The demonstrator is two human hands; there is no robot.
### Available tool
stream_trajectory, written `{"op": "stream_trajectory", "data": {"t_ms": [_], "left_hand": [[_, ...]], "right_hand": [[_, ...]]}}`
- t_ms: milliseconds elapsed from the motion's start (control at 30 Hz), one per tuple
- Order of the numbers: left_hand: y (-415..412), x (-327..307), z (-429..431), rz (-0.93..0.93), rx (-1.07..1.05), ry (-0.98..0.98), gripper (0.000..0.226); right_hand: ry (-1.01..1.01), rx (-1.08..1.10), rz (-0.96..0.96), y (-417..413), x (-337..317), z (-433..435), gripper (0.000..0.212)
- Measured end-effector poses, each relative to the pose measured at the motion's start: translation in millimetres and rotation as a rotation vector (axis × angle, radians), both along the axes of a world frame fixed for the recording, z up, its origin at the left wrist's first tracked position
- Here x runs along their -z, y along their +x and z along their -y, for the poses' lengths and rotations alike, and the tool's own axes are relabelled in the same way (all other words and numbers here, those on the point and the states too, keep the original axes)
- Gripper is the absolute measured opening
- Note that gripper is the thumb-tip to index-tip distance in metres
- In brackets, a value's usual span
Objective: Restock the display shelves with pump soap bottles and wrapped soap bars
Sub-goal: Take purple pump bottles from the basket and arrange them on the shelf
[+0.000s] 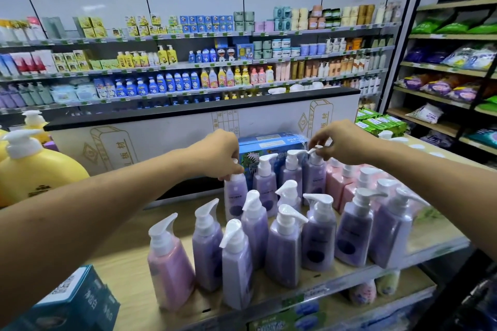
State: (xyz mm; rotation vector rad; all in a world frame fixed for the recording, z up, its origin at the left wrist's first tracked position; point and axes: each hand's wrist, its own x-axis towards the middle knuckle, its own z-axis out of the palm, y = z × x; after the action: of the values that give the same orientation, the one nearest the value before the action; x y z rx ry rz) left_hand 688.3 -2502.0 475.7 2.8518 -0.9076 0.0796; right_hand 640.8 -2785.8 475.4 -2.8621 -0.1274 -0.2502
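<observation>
Several tiers of wall shelving (188, 62) fill the back of the shop, packed with small bottles, jars and boxes. In front of it stands a white panel (174, 137) with a black top edge, printed with gold outlines. Against the panel runs the wooden display shelf (129, 266), where the work is going on. A big yellow pump bottle (35, 169) sits at the far left, and a blue carton (271, 142) lies at the back of the shelf against the panel.

The purple pump bottles (282, 244) stand crowded in loose rows across the middle, spouts pointing different ways. The pink pump bottles (340, 183) are grouped to the right behind them, and one more pink bottle (169, 269) stands at the front left.

Both arms reach over the rows to the back. The left hand (220, 154) has its fingers curled down around the pump head of the rear left bottle (235, 196). The bottle's body is straight below the hand, upright, and its base is hidden behind nearer bottles. The right hand (341, 142) pinches the tip of a white spout (313, 150) between thumb and fingertips. That spout belongs to the rear purple bottle (314, 173), which stands just below and left of the hand, in front of the carton.
</observation>
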Motion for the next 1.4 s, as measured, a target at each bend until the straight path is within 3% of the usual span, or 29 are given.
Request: {"op": "stream_trajectory", "data": {"t_ms": [167,433,767,933,1000,1100,1167,1233,1300,1400], "left_hand": [[-6.1,6.5,13.5,-0.073,-0.091,-0.178,0.023],[-6.1,10.6,17.3,-0.011,-0.127,-0.304,0.017],[-4.2,17.5,8.7,0.015,-0.052,-0.213,0.009],[-7.4,16.3,1.8,0.051,-0.029,-0.185,0.018],[-10.2,10.9,-2.2,0.056,-0.028,-0.153,0.027],[-17.8,-4.1,-11.5,0.202,-0.016,-0.086,0.03],[-21.9,-10.8,-15.8,0.287,0.009,-0.098,0.031],[-27.6,-11.8,-15.9,0.262,0.028,-0.087,0.035],[-31.9,-6.5,-12.1,0.176,0.049,-0.058,0.037],[-33.1,6.2,-6.5,0.092,0.074,-0.074,0.039]], "right_hand": [[-0.036,0.007,0.016,-0.6,-0.7,0.3,0.017],[-0.018,0.011,0.012,-1.6,0.0,-0.8,0.016],[-0.014,0.012,0.007,-0.4,0.5,-1.2,0.017],[-0.045,-0.004,-0.017,-3.1,-3.8,-0.8,0.018],[-0.134,-0.005,-0.035,-5.7,-8.3,-2.4,0.027],[-0.3,-0.02,0.065,-15.3,-15.7,-13.5,0.04],[-0.226,-0.137,0.158,-26.5,-20.5,-27.1,0.03],[-0.1,-0.276,0.089,-40.3,-25.8,-43.6,0.022],[-0.038,-0.378,-0.103,-51.3,-30.1,-59.3,0.024],[-0.103,-0.426,-0.266,-55.4,-25.0,-73.0,0.032]]}}
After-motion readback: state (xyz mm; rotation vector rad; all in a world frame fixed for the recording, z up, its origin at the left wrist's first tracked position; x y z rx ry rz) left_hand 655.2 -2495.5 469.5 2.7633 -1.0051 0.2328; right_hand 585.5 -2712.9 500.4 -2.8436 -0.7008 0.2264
